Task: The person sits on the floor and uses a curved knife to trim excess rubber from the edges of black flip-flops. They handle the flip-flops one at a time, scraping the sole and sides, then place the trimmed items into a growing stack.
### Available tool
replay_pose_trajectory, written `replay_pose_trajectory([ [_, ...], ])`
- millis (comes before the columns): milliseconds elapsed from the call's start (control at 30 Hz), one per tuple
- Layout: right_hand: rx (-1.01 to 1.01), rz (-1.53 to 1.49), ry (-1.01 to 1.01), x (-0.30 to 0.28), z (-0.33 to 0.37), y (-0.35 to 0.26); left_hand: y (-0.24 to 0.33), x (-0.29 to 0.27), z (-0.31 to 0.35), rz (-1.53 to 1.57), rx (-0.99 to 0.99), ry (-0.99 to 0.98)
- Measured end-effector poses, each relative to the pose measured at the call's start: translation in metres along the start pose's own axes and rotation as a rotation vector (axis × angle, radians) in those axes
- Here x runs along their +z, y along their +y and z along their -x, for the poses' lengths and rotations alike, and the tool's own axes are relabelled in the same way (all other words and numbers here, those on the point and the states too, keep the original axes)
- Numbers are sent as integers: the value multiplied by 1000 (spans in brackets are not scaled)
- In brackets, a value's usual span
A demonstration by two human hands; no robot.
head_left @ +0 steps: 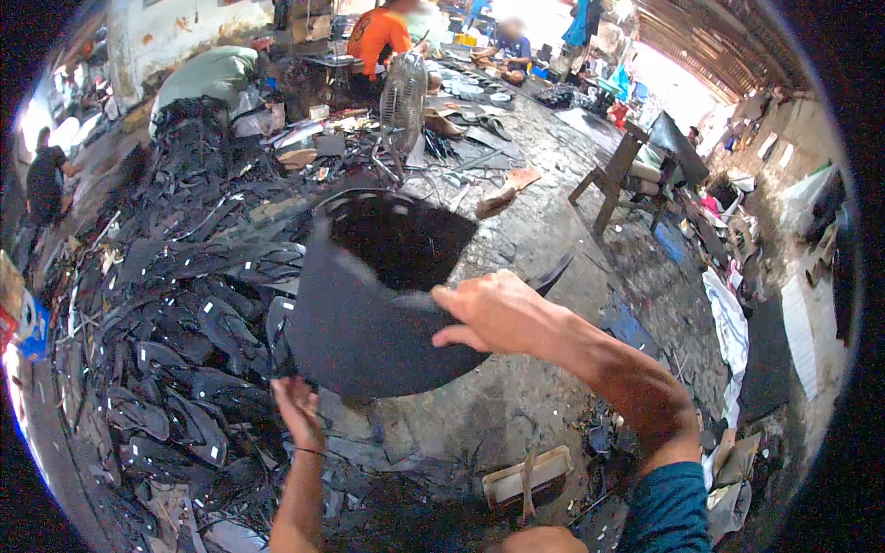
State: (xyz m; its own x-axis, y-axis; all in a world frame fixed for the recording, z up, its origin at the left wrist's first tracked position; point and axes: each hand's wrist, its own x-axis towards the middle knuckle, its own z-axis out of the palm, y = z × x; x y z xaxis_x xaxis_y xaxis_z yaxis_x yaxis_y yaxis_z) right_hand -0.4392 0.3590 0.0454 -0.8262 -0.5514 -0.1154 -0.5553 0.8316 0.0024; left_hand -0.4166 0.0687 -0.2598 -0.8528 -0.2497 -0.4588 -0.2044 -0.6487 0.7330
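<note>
A large black flexible sheet (369, 332), bent round into an open curve, stands in front of me. My right hand (498, 318) pinches its upper right edge, with the thumb on the near face. My left hand (299, 410) is at the sheet's lower left corner, palm up and fingers apart; whether it touches the sheet I cannot tell. Beside that hand spreads a heap of black sandals (221, 323), many with small white tags.
Below the sheet lies a shallow pale tray (527, 476) with a stick-like tool across it. A standing fan (403, 103) is farther off, before a person in orange (378, 39). A wooden stand (616, 180) is at right. Black scraps (207, 157) pile up at left.
</note>
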Motion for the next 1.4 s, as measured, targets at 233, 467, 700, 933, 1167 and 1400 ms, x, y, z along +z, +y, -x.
replay_pose_trajectory([
  [233, -65, 479, 264, 81, 111, 100, 97, -17, -7, 538, -115, -213],
  [467, 778, -62, 365, 248, 272, 32, 20, -61, 50, 579, -412, -126],
  [700, 1302, -768, 691, 381, 392, -256, -34, -67, -5, -101, -143, -42],
  [933, 1146, -1739, 989, 361, 347, -204, -12, -57, -54, -249, -158, -48],
  [1167, 1289, -1763, 762, 367, 321, -183, -28, -90, 101, -256, -161, -166],
  [1400, 1376, -1621, 535, 358, 286, -191, -60, -136, 130, -354, -209, 3],
])
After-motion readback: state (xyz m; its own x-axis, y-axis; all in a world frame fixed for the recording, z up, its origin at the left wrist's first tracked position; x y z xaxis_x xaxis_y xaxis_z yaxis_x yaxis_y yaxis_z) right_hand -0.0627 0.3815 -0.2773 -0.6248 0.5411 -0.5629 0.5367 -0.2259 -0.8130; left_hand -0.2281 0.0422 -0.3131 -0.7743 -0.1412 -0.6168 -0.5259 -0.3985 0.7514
